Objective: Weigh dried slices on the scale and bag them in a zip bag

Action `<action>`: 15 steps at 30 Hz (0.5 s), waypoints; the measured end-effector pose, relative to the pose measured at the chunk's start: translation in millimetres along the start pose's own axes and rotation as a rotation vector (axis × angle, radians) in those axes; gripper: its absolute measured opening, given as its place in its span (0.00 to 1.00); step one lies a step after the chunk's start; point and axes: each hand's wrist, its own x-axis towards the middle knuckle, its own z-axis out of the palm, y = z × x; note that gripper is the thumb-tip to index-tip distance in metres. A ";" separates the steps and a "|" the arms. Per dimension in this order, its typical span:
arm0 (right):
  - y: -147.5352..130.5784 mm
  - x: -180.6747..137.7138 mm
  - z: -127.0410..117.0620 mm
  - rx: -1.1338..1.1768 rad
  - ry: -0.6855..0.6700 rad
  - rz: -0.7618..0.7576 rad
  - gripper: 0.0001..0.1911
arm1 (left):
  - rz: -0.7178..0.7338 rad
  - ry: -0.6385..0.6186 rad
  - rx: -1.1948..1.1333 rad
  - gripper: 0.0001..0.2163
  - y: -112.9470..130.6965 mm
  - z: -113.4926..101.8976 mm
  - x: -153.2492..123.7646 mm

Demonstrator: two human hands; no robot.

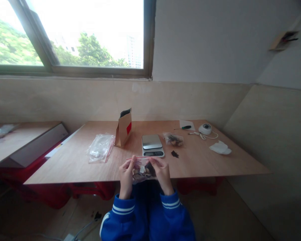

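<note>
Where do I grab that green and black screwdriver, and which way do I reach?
Best by its thick handle, I'd say, reaching down from above at the right end: it lies flat, handle to the right, thin shaft pointing left. The right hand is the nearer one, but it holds the clear bag.

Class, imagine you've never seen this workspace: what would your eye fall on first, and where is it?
The bright window at upper left probably draws the eye first. Next come the vivid blue sleeves at the bottom, with the left hand and right hand pinching the red-striped top of a clear bag. Behind them, a brown paper bag stands left of a scale.
</note>
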 end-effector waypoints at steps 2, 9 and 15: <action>-0.4 6.1 -5.0 -0.017 -0.022 0.017 0.18 | 0.014 -0.022 0.019 0.18 -2.4 -2.3 3.1; 8.1 96.8 -88.8 -0.191 0.346 -0.089 0.29 | 0.009 0.044 0.074 0.22 3.2 -22.6 7.7; 30.0 172.9 -153.7 -0.656 0.613 -0.044 0.44 | -0.048 0.114 0.112 0.22 -2.2 -47.7 15.9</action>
